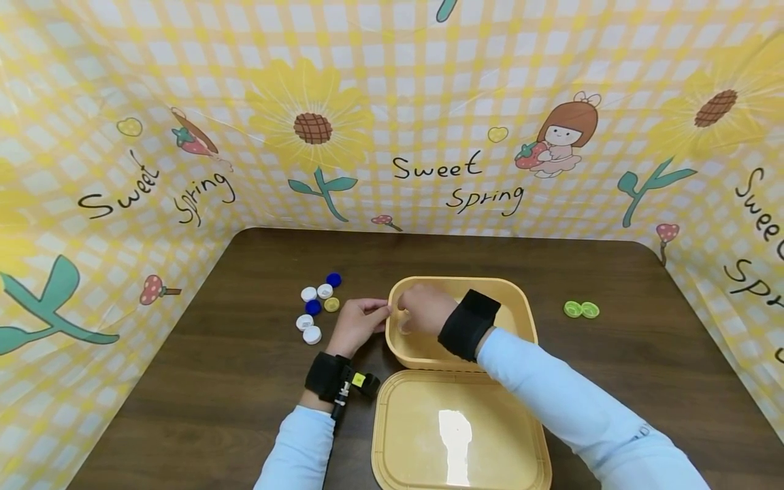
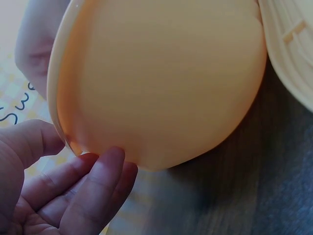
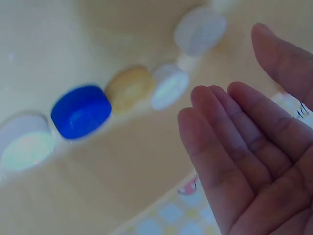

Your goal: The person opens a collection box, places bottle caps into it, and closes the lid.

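A yellow plastic tub stands in the middle of the table. With thumb and fingers, my left hand grips its left rim; the left wrist view shows those fingertips against the outer wall. My right hand reaches down inside the tub, near its left end. In the right wrist view its fingers are nearly straight and the thumb stands apart, with nothing between them. Close by in the tub lie a blue bottle cap, a yellow bottle cap and several white bottle caps.
A yellow lid lies directly in front of the tub. Left of the tub are several loose white, blue and yellow bottle caps. Two green bottle caps sit to the right. A checked cloth walls the table's back and sides.
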### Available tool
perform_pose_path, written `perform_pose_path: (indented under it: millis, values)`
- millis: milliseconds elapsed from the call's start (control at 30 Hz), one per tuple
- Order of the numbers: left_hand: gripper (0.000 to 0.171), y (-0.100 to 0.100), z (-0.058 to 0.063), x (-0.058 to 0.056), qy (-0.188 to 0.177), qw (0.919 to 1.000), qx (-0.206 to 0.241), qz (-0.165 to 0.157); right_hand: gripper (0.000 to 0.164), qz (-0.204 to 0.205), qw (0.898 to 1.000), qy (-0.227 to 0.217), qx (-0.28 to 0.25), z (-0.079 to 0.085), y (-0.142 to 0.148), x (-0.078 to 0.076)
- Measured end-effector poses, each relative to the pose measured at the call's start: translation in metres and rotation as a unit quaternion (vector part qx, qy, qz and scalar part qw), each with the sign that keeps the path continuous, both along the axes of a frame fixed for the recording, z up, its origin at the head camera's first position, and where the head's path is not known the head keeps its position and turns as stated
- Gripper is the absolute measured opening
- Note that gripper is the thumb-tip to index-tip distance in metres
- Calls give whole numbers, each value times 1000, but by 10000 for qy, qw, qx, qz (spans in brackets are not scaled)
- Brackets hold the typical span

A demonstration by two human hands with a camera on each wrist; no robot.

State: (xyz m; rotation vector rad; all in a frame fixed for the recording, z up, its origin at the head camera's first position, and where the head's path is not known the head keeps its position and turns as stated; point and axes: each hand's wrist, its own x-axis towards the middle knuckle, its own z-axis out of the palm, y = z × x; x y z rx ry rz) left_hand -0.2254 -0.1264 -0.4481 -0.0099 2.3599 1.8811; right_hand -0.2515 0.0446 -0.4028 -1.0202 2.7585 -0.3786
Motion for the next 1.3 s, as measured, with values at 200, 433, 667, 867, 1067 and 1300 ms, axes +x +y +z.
perform_pose_path:
  millis: [200, 433, 667, 867, 1067, 1300]
  values:
    - [25, 0, -1, -1, -33, 9999, 117, 17, 30, -46, 9998, -37, -192, 22, 20, 7]
    - [26, 1, 0, -1, -67, 9998, 150, 59, 27, -254, 9988, 257, -342, 50, 57, 15]
    - [26, 2, 2, 1, -100, 9999, 62, 77, 34, -852, 9920, 416, -829, 71, 101, 26]
    - [25, 3, 0, 0, -104, 9999, 69, 94, 34, -1344, 9852, 535, -923, 79, 143, 31]
    - [25, 4, 2, 1, -113, 9999, 72, 95, 40, -1748, 9796, 474, -873, 80, 184, 36]
    - [25, 3, 0, 1, -138, 9998, 39, 136, 46, -2122, 9742, 170, -744, 62, 230, 35]
